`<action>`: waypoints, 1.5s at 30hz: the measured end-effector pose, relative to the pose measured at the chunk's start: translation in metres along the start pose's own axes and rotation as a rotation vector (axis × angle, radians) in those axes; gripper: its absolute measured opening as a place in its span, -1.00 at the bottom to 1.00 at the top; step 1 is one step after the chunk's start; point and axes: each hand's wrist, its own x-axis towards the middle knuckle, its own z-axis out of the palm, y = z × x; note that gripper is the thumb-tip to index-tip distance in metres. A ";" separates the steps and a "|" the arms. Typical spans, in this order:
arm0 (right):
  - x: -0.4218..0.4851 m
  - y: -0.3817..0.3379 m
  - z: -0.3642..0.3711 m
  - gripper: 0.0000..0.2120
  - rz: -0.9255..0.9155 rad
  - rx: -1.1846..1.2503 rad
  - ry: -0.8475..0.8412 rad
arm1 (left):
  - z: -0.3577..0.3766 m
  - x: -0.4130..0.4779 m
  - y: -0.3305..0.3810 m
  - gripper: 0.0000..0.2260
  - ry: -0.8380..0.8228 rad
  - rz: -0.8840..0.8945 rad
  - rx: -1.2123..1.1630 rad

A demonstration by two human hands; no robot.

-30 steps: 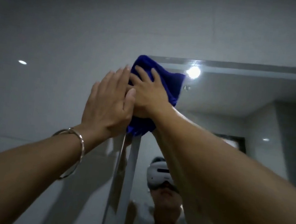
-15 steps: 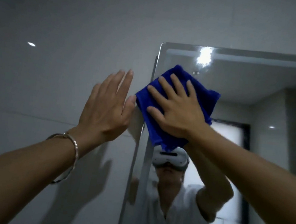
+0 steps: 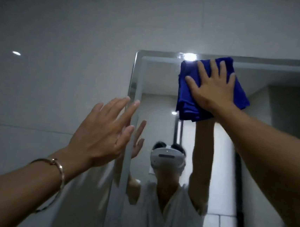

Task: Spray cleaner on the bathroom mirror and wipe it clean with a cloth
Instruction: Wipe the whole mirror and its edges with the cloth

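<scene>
Head view: looking up at a wall-mounted mirror (image 3: 161, 99), with its top-left corner in frame. The right hand (image 3: 213, 90) lies flat on a folded blue cloth (image 3: 185, 94). Its grip is spread, 4 fingers and thumb straight and fanned, palm pressing the cloth onto the glass high up at the mirror's top edge. The cloth's upper corner overlaps the top bevel, just beside the glare of a reflected ceiling light (image 3: 189, 56). Its lower folds stick out below the wrist. The left hand (image 3: 99, 136) is raised at the mirror's left edge. Its grip is also spread, fingers straight and slightly apart, holding nothing. The fingertips overlap the bevelled edge, and the hand's reflection sits just beside it in the glass. Cannot tell whether it actually touches the mirror. A thin metal bracelet (image 3: 61, 170) is on the left wrist. A grey tiled wall (image 3: 61, 31) runs left of and above the mirror, with 1 small light glint (image 3: 16, 53) on it. The glass shows the person's reflection: white headset (image 3: 167, 157), light top, both arms up, bright doorway behind.
</scene>
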 end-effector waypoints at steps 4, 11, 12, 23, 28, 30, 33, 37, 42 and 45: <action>-0.052 -0.021 0.020 -0.33 -0.261 -0.047 0.053 | 0.008 0.007 -0.007 -0.41 0.066 -0.151 -0.090; -0.094 0.021 0.017 -0.23 -0.628 -0.010 -0.024 | 0.034 0.075 0.134 -0.45 0.173 0.043 -0.297; -0.073 0.046 0.006 -0.22 -0.438 -0.018 -0.002 | 0.035 0.075 0.143 -0.45 0.173 0.064 -0.310; -0.172 0.143 0.005 -0.26 -0.742 -0.193 -0.132 | 0.049 0.071 0.252 -0.45 0.161 -0.017 -0.361; -0.066 0.260 -0.037 -0.27 -0.027 -0.008 -0.035 | 0.031 0.064 0.264 -0.45 0.113 0.035 -0.157; -0.063 0.272 -0.040 -0.27 0.084 0.007 -0.012 | 0.024 0.053 0.257 -0.45 0.075 0.027 -0.085; -0.116 0.237 -0.017 -0.31 -0.116 0.001 0.024 | 0.023 0.047 0.262 -0.45 0.020 -0.031 -0.048; -0.210 0.218 0.012 -0.34 -0.657 -0.037 -0.043 | 0.031 0.036 0.308 -0.46 -0.024 -0.099 -0.167; -0.161 0.245 -0.003 -0.29 -0.417 -0.087 -0.023 | 0.029 -0.027 0.287 -0.48 -0.193 0.031 -0.063; -0.186 0.197 0.006 -0.29 -0.106 0.003 -0.061 | 0.021 -0.048 0.243 -0.43 -0.191 -0.109 -0.046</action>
